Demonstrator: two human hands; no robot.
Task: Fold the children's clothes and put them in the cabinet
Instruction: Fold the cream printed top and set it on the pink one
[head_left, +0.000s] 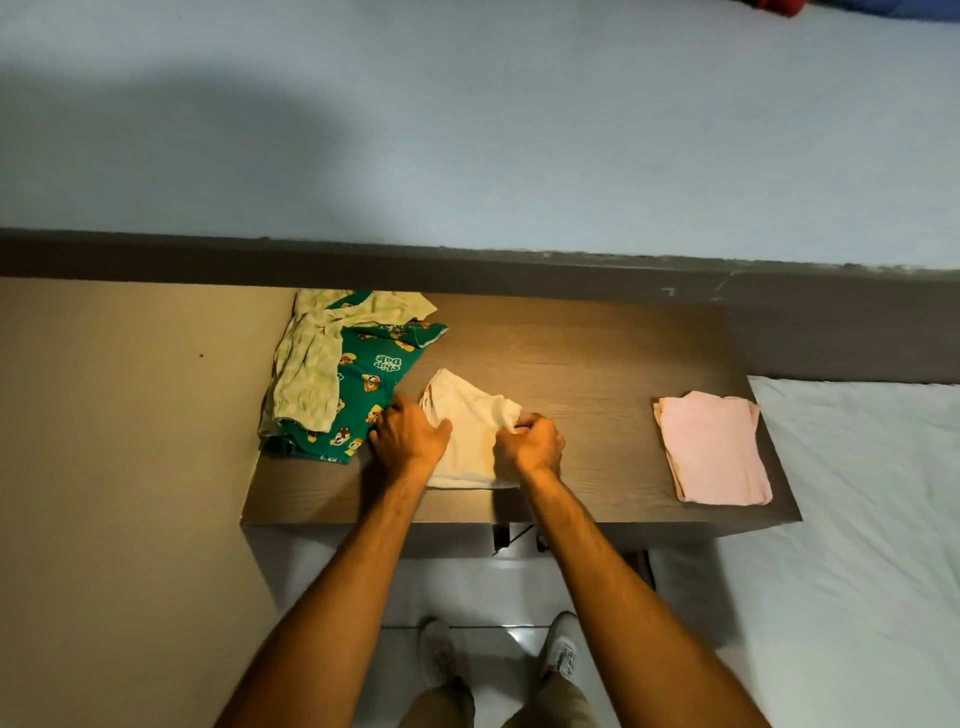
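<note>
A small white garment (470, 431) lies partly folded at the middle of the wooden cabinet top (582, 364). My left hand (410, 434) presses flat on its left edge, fingers spread. My right hand (535, 441) is closed, pinching the garment's right corner. To the left lies a green cartoon-print garment (363, 395), unfolded, with a pale yellow-green garment (311, 369) draped over it. A folded pink garment (714, 447) rests at the right end of the cabinet top.
A beige wall (119, 467) stands to the left of the cabinet. A bed with a white sheet (852, 519) adjoins it on the right. The cabinet's front edge (467, 519) is near my forearms, with white floor tiles and my shoes below.
</note>
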